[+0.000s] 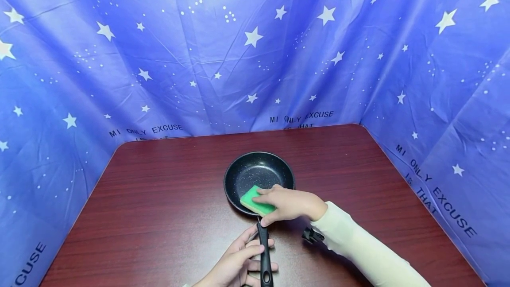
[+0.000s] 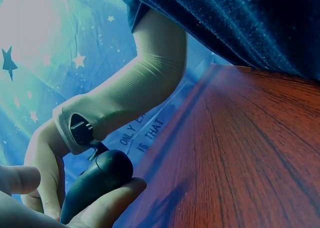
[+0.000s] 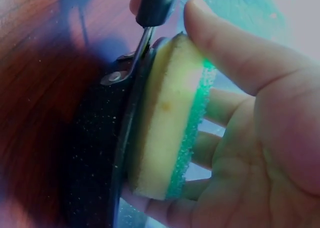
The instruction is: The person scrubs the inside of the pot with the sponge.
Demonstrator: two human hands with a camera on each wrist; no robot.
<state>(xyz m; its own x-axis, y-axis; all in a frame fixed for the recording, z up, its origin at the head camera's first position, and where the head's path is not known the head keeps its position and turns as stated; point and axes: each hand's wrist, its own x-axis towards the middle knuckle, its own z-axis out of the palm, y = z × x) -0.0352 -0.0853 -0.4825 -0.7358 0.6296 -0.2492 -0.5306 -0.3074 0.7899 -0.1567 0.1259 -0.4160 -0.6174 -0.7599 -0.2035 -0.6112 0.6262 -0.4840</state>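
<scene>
A black speckled frying pan [image 1: 259,174] is at the middle of the table, its handle [image 1: 264,251] pointing towards me. My left hand [image 1: 237,258] grips that handle, thumb on top and fingers underneath; the left wrist view catches the rounded handle end [image 2: 112,170] between thumb and fingers. Over the pan's near rim, my right hand [image 1: 291,203] holds a sponge [image 1: 255,200] with its green side up. In the right wrist view the sponge's yellow side [image 3: 162,118] faces the pan, and the thumb lies at its edge near the handle joint.
The dark red wooden table [image 1: 159,207] has rounded far corners. Blue curtains [image 1: 207,48] with white stars and lettering hang behind it and on both sides. A black wrist device [image 1: 312,235] shows at the right sleeve's cuff.
</scene>
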